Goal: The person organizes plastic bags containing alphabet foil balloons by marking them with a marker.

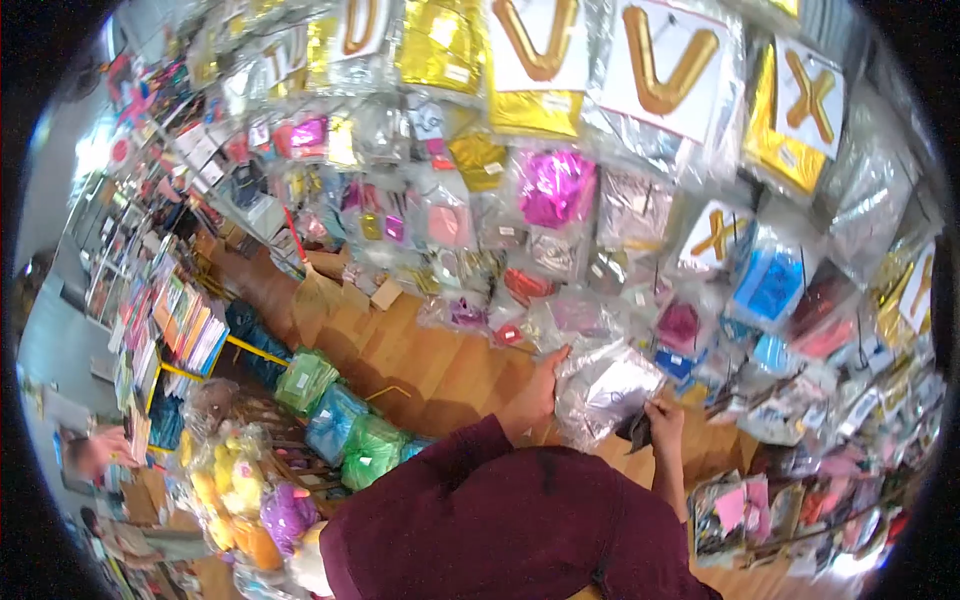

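Between my hands is a clear plastic packet [605,390] with shiny silver foil inside, tilted in front of the hanging stock. My left hand [543,388] grips its left edge, the thumb side upward. Closed at the lower right corner, my right hand [664,422] pinches the packet's edge. A small dark piece [636,430] shows beside those right fingers; I cannot make out what it is. Just behind the packet hangs another clear bag [575,315] with pale contents.
Bagged foil letter balloons [660,60] and a magenta packet [556,188] hang ahead. A broom [318,290] leans over the wooden floor [430,350]. Green bundles [372,452], bagged plush toys [235,480] and a book rack [190,325] stand left; a filled bin [725,515] is lower right.
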The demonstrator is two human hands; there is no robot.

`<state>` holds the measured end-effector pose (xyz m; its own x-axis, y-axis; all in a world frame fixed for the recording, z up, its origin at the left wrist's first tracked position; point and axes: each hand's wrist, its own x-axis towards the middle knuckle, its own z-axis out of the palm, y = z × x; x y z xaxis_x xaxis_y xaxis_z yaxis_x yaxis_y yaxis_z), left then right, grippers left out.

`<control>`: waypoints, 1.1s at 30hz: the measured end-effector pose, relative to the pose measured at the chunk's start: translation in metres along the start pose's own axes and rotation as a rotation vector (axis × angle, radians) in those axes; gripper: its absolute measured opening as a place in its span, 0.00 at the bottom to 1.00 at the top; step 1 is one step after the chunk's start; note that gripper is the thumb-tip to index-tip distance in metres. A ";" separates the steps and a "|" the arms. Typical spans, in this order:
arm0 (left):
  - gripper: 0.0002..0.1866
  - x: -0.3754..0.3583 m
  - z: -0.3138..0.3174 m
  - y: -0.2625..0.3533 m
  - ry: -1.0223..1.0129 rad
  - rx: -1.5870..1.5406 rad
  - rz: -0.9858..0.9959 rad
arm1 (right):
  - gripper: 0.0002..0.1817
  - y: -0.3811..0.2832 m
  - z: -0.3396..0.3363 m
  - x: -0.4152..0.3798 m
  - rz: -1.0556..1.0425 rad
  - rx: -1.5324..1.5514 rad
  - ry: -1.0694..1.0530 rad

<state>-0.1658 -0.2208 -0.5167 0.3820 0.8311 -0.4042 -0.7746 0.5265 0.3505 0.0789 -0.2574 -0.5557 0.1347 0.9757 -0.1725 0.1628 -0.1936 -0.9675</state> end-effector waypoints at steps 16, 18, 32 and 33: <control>0.21 0.013 -0.028 0.006 -0.267 1.528 1.056 | 0.02 -0.096 -0.021 0.011 0.016 0.653 -0.206; 0.23 0.011 -0.022 0.013 -0.433 1.535 0.878 | 0.02 -0.112 -0.006 0.021 0.014 0.852 -0.264; 0.21 -0.039 0.053 0.046 -0.846 1.318 0.490 | 0.04 -0.155 0.052 0.068 -0.056 0.917 -0.106; 0.21 -0.040 0.070 0.043 -0.856 1.320 0.487 | 0.05 -0.157 0.053 0.068 -0.178 0.838 -0.050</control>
<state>-0.1791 -0.2192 -0.4267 0.7434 0.5694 0.3509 -0.1306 -0.3910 0.9111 0.0108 -0.1554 -0.4254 0.1293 0.9916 0.0062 -0.6009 0.0833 -0.7950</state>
